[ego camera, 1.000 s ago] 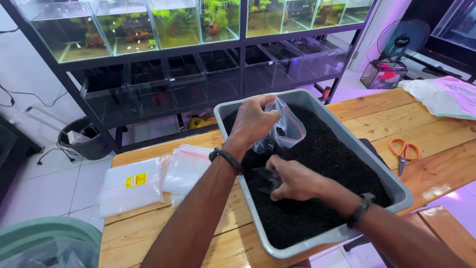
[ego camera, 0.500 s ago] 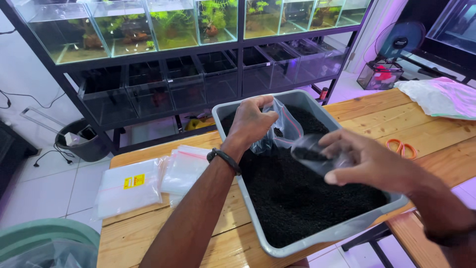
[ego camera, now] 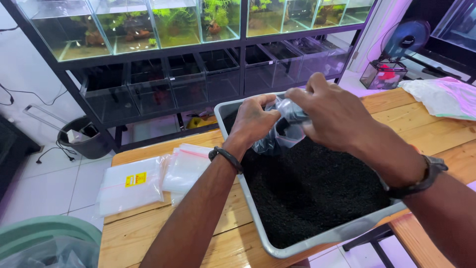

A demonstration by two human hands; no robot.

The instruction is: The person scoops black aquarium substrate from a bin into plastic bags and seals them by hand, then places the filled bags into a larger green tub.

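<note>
Bag first: small clear plastic bag (ego camera: 277,136), crumpled, some dark stuff inside, sits just right of frame centre, held up over the far end of a grey rectangular plastic tub (ego camera: 317,242) filled w/ black granular substrate (ego camera: 312,186). Left hand (ego camera: 254,120) comes up from the bottom centre; its fingers are closed on the bag's upper left edge, black band on that wrist. Right hand (ego camera: 333,116) reaches in from the lower right w/ a dark watch on the wrist; fingers curled together at the bag's top, pinching it along w/ something small and clear — can't tell exactly what, it's mostly hidden by the knuckles.

Tub rests on a pale wooden plank table (ego camera: 163,228) and overhangs its near edge at bottom. Left of the tub, centre-left of frame, a loose stack of flat clear zip bags (ego camera: 148,178) lies on the table, one w/ a yellow label. Upper right: white and pink plastic sheeting (ego camera: 444,97) on the table. Across the top of the frame, black metal rack w/ glass aquariums (ego camera: 163,25), planted ones above, darker ones below. Left, on the white tiled floor, a dark round bin (ego camera: 87,139). Bottom left corner: rim of a pale green bucket (ego camera: 44,233).
</note>
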